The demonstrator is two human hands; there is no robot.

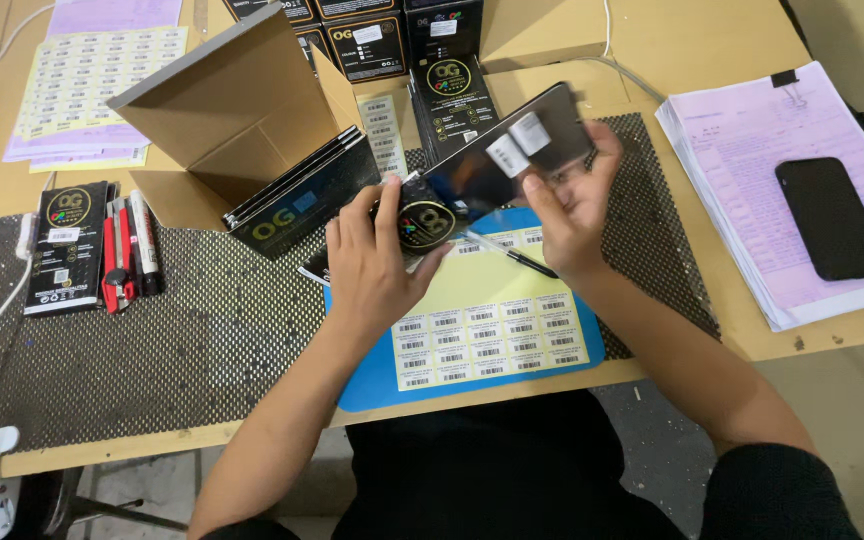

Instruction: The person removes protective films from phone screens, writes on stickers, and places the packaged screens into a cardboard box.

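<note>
Both hands hold one flat black retail box (482, 165) tilted above the worktop (672, 40), its glossy face turned up and carrying two small white stickers. The left hand (372, 265) has its grip clenched on the lower end of the box, fingers curled over the round gold-ringed emblem there. The right hand (572, 205) grasps the upper end, thumb on the face near the stickers and fingers behind the far edge; this hand is a little blurred. Directly beneath the box lies a yellow sheet of barcode labels (487, 330) on a blue mat (372, 385), with a black pen (512, 255) lying across the sheet's upper part. The mat rests on a dark perforated anti-slip mat (182, 340). Just left of the hands an open cardboard carton (232, 110) lies on its side with similar black boxes (302, 195) slotted in it. Further left are another black box (67, 245) and red and black markers (127, 250). At the right, a black smartphone (832, 217) sits on a stack of pink papers (752, 150).
</note>
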